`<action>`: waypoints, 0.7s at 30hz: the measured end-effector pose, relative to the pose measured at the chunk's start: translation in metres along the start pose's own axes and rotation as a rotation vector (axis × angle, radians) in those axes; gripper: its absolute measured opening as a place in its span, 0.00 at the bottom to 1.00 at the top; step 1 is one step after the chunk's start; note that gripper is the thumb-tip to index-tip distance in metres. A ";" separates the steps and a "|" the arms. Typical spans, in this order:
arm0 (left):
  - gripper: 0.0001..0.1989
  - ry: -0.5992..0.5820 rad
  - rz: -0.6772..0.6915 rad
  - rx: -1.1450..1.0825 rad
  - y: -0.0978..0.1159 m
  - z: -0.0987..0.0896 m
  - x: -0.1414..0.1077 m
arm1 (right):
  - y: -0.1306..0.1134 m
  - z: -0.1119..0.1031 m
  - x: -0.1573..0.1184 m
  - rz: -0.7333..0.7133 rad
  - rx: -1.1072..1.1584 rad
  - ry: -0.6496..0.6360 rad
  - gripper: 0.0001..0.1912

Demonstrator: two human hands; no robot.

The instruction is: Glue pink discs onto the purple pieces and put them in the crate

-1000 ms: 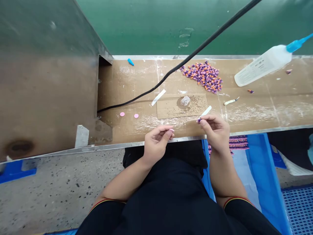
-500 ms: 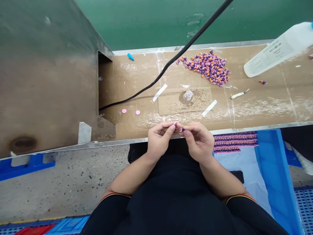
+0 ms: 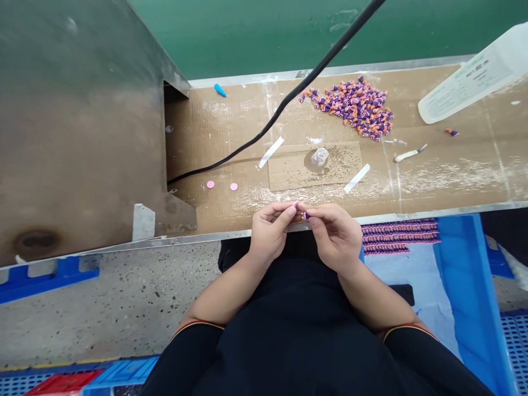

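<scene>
At the bench's front edge, my left hand (image 3: 270, 228) pinches a small pink disc (image 3: 295, 204) between thumb and finger. My right hand (image 3: 336, 234) is closed on a tiny purple piece (image 3: 306, 215) with white marks, held just beside the disc. The fingertips of both hands nearly meet. Past them, a small clear cup (image 3: 319, 157) sits on a spotted cardboard piece (image 3: 289, 173). Two more pink discs, a left one (image 3: 210, 185) and a right one (image 3: 234, 187), lie flat to the left. A heap of purple, orange and pink pieces (image 3: 358, 107) is farther back.
A black cable (image 3: 284, 104) crosses over the cardboard-covered bench. A metal housing (image 3: 82, 137) stands left. On the right are a white bottle (image 3: 470, 77) and a small brush (image 3: 410, 154). Below the edge, a blue tray (image 3: 470, 286) holds rows of finished-looking pieces (image 3: 400, 231).
The view has shifted slightly. Both hands keep their pinches by the bench edge, and the purple piece has tilted a little between the right fingertips.
</scene>
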State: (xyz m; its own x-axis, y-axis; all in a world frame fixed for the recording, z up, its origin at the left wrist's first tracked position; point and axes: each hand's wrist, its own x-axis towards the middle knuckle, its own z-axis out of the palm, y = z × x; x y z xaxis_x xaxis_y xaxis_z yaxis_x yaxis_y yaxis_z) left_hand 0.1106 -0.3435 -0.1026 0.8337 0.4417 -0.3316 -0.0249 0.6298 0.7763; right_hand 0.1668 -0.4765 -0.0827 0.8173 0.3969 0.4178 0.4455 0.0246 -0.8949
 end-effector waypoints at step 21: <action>0.12 -0.008 0.191 0.101 -0.001 -0.003 -0.011 | 0.008 0.013 -0.001 -0.063 -0.084 0.089 0.11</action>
State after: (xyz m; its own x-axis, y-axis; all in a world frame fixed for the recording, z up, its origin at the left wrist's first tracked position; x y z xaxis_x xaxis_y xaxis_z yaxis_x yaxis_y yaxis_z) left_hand 0.1005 -0.3468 -0.1009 0.8233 0.5417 -0.1695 -0.1278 0.4679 0.8745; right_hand 0.1652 -0.4651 -0.0922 0.8142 0.3136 0.4887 0.5233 -0.0314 -0.8516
